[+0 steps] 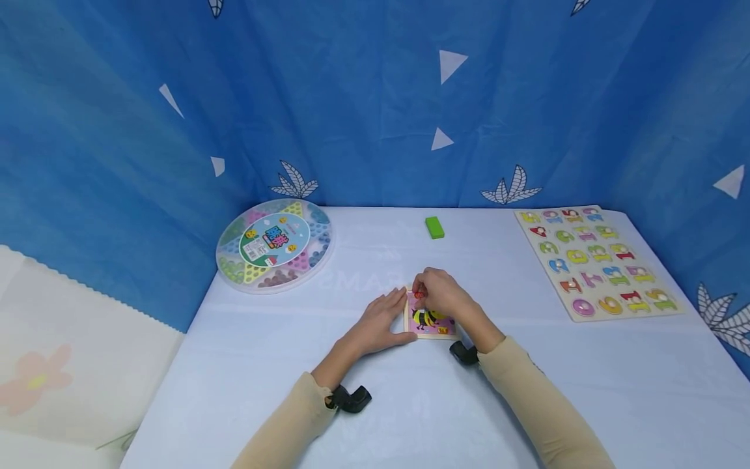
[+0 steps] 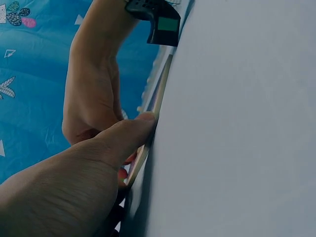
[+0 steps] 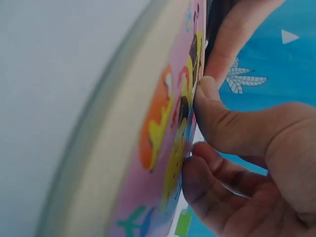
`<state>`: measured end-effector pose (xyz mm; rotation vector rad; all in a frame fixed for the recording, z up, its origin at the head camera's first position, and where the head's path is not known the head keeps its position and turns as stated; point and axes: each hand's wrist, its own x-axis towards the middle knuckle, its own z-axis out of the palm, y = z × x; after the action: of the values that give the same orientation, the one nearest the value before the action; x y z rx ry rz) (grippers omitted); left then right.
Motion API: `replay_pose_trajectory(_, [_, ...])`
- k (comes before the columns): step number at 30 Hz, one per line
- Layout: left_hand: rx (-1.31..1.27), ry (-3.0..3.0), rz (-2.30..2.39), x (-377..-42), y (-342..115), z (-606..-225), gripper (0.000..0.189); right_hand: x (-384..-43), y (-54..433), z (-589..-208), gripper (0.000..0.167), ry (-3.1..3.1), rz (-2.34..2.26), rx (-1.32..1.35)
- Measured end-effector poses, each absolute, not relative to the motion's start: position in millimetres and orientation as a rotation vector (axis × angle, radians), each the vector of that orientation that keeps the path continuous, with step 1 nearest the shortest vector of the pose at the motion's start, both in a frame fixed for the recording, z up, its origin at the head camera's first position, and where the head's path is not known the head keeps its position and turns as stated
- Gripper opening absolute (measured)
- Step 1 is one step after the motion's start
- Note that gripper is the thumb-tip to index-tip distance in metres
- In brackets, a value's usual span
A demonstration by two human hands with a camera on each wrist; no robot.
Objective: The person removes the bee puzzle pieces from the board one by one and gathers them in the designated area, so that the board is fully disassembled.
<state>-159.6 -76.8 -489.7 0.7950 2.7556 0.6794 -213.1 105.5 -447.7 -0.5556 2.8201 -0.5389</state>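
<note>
A small square picture puzzle (image 1: 433, 320) lies flat on the white table, with a yellow-and-black bee on pink and a pale wooden rim. My left hand (image 1: 379, 324) rests along its left side, fingers extended and the thumb (image 2: 133, 129) touching the near edge. Over the upper left of the puzzle, my right hand (image 1: 443, 291) has its thumb and curled fingers on a piece beside a small red picture. In the right wrist view, the thumb (image 3: 212, 98) and fingertips (image 3: 195, 173) of that hand meet the printed surface. The exact edges of the held piece are hidden.
A round, clear-lidded Chinese checkers set (image 1: 234, 254) lies at the back left. The wooden number peg board (image 1: 562, 273) lies on the right. A green block (image 1: 435, 227) sits near the back edge, before a blue curtain (image 1: 375, 98).
</note>
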Motion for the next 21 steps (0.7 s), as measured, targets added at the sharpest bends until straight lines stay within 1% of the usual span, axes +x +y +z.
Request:
replay_pose_trajectory(5, [0.779,2.743,0.677,-159.1,-76.0,-490.9,0.087,-210.4,104.0,-444.6,0.028,2.845,-0.492,-0.511])
replay_pose_trajectory(13, [0.740,2.740,0.657,-159.2,-75.5,-486.2,0.089,-209.4,103.6,-443.8,0.029,2.845,-0.561,-0.467])
replay_pose_trajectory(21, [0.748,2.725,0.667,-160.7,-75.7,-487.9,0.089,-216.4,105.5,-445.0,0.025,2.802,-0.600,-0.492])
